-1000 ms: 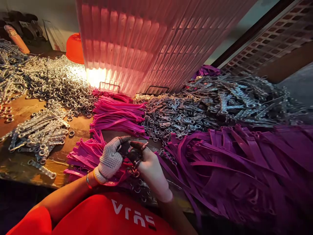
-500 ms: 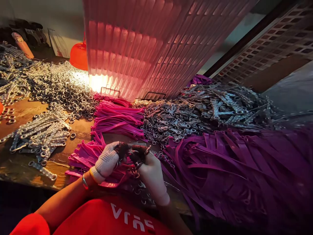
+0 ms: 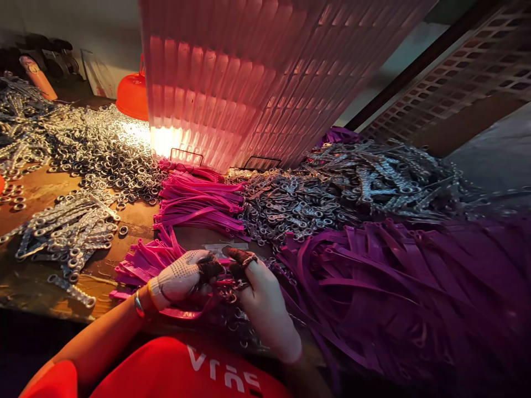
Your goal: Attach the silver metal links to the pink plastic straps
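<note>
My left hand [image 3: 186, 276] wears a white dotted glove with dark fingertips, its fingers pinched together at a pink strap [image 3: 188, 314], which loops below it. Close beside it, my right hand [image 3: 263, 301], gloved in white with dark thumb and finger ends, is closed around small metal ring links [image 3: 229, 294]. The strap's end and the links meet between the two hands; the fingers partly hide whether they are joined. More pink straps [image 3: 143, 260] lie under and behind my left hand.
Purple straps [image 3: 373, 287] are heaped on the right. Metal links [image 3: 298, 204] pile up behind my hands, with braided metal pieces [image 3: 74, 226] on the left. A ribbed translucent panel [image 3: 232, 83] rises at the back beside a red lamp [image 3: 133, 97].
My right hand has shifted slightly right and down, opening a small gap between the fingertips. The left wrist has moved a little left, and the links between the hands show more.
</note>
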`<state>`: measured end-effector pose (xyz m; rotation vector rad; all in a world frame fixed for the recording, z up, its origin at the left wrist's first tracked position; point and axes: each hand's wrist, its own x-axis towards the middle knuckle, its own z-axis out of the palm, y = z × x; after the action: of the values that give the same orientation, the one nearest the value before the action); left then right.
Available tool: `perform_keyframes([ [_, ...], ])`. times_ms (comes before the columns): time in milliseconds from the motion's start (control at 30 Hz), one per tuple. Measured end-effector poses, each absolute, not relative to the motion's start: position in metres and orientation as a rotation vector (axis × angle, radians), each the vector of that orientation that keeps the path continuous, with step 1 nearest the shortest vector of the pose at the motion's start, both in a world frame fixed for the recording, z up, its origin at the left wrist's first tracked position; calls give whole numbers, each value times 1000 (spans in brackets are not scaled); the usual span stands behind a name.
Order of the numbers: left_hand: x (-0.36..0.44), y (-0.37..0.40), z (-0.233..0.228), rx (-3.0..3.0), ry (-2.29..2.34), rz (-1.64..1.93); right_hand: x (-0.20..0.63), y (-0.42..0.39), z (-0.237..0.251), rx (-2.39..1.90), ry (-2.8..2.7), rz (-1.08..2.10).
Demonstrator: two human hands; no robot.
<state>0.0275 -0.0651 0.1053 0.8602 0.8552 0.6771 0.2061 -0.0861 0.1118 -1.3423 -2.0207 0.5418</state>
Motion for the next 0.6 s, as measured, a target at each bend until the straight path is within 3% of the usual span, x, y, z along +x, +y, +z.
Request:
perform_keyframes([
  [100, 31, -67, 111, 976, 938, 757, 203, -82, 113, -1417, -2118, 486],
  [267, 36, -59, 96, 877, 975, 877, 193, -74, 110, -1623, -2313, 99],
  [333, 37, -52, 87, 866, 980, 909, 192, -69, 107, -1611, -2305, 173],
  [500, 38, -26, 83, 816, 954, 898, 202, -47, 92, -1562, -2105, 699],
  [600, 39, -9, 95, 803, 880, 849, 211, -16, 88, -1582, -2064, 564],
])
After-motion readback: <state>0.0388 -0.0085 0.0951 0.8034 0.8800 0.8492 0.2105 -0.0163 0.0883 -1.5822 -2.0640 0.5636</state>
